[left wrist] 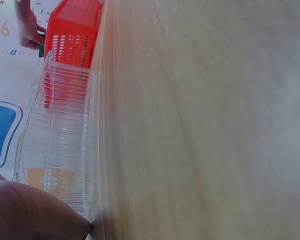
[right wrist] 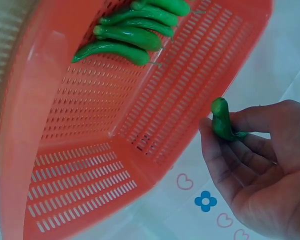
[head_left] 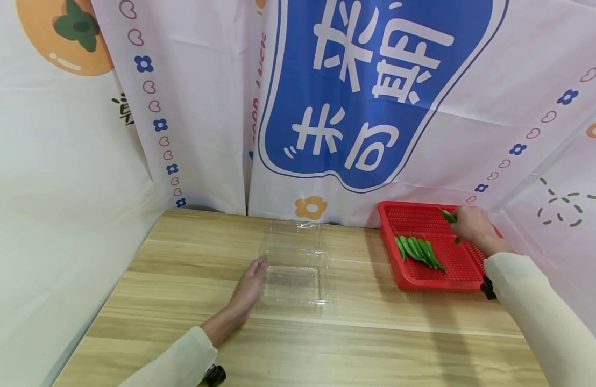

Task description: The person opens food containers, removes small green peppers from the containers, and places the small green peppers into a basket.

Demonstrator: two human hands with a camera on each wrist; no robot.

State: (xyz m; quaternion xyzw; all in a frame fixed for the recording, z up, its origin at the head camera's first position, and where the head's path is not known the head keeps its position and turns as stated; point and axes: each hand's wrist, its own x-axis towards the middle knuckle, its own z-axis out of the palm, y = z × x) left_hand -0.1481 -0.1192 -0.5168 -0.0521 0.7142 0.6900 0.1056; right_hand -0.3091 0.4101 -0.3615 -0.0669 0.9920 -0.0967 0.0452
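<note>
My right hand (head_left: 474, 228) pinches a green chili pepper (right wrist: 221, 120) between thumb and fingers, above the back right part of a red plastic basket (head_left: 404, 278). Several more green peppers (head_left: 418, 251) lie side by side on the basket's left half. On the table, a clear plastic box (head_left: 293, 285) stands with its lid (head_left: 294, 236) laid back toward the wall. My left hand (head_left: 249, 285) rests against the box's left side, its fingers fairly straight. The left wrist view has the thumb (left wrist: 35, 212) at the box's near end; most other fingers are hidden there.
A wooden table (head_left: 351, 344) carries the box and basket. Printed cloth (head_left: 206, 107) hangs behind the table and along both sides. The basket stands near the back right, close to the cloth, with bare wood between it and the box.
</note>
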